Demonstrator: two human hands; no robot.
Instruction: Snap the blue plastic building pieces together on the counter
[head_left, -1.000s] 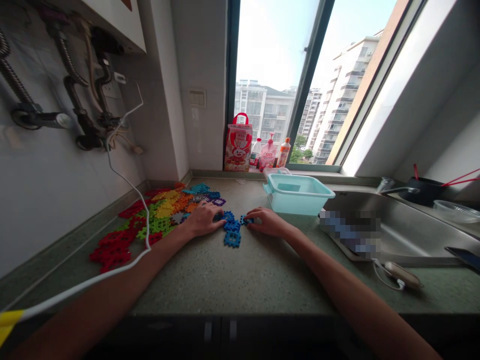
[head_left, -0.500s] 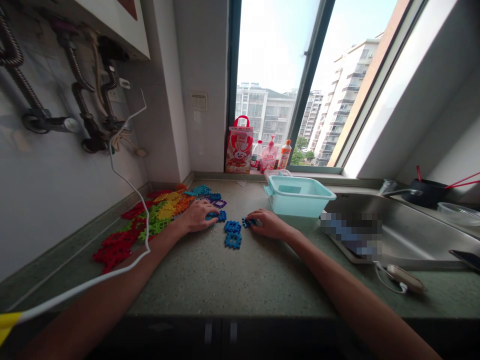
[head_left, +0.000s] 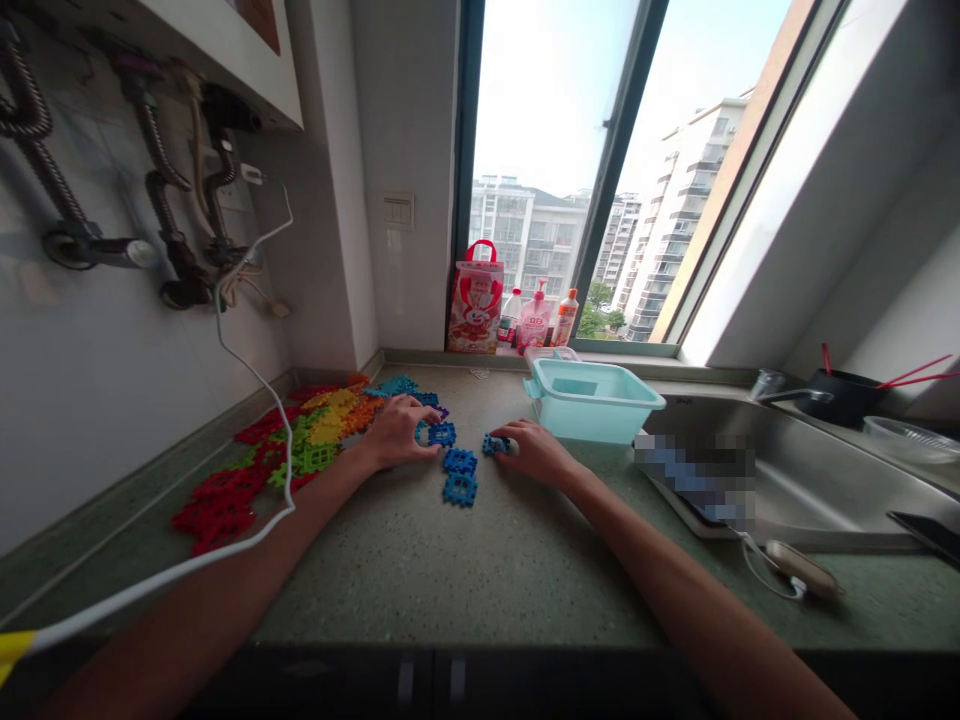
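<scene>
1. Head view, hands: the left hand point(head_left: 397, 432) lies palm down on the speckled grey-green stone surface point(head_left: 480, 570). Its fingers curve round the left blue notched plastic tile point(head_left: 442, 434) and touch it, but I cannot tell whether they pinch it. The right hand point(head_left: 534, 452) has its fingertips closed on the right blue notched plastic tile point(head_left: 494, 443), which lies flat on the surface.
2. Head view, place: both tiles sit mid-surface, between the two hands. Just nearer the person lies a pair of blue notched plastic tiles point(head_left: 459, 475), one behind the other and seemingly touching.
3. Head view, handling: these tiles are probably light, thin and stiff, made of hard plastic that is not fragile. Lying flat on smooth stone, one may skid if pushed from above. The best hold is likely thumb and finger on opposite toothed edges, after tipping one edge up.
4. Head view, looks: each tile is square and bright blue, with tabbed edges and open cut-outs in the middle.
5. Head view, surroundings: a heap of red, green, yellow and orange flat plastic tiles point(head_left: 300, 445) spreads to the left of the left hand, with a white cable point(head_left: 251, 375) hanging across it. A pale turquoise rectangular plastic tub point(head_left: 592, 425) stands just beyond the right hand, and a steel sink point(head_left: 810, 470) lies to the right.
</scene>
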